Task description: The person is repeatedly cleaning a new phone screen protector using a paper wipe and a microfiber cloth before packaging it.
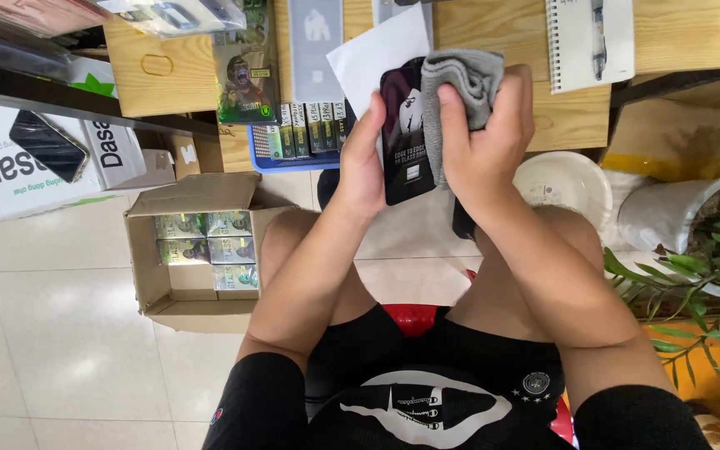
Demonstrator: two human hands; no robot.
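— While the count runs, what is item one?

— Item one: dark flat packet, rectangular, glossy, held upright above the knees in front of the worktop. Left hand grips its left edge, fingers clamped on it. Item two: grey cloth, bunched, pressed against the packet's upper right face. Right hand holds it, fingers closed over the cloth.

— What lies behind the packet?

— White sheet, tilted, just behind the packet's top. Past that, a blue tray at the worktop's edge, with a row of small boxes standing in it. One green printed pack stands above the row.

— And further out?

— Spiral notebook, white, on the worktop at the right, pen lying on it. Round white lid on the floor beside the right knee. Green plant at the far right. Open cardboard box on the tiled floor at the left, holding stacked green packs. White carton further left, with a dark phone-shaped slab on top.
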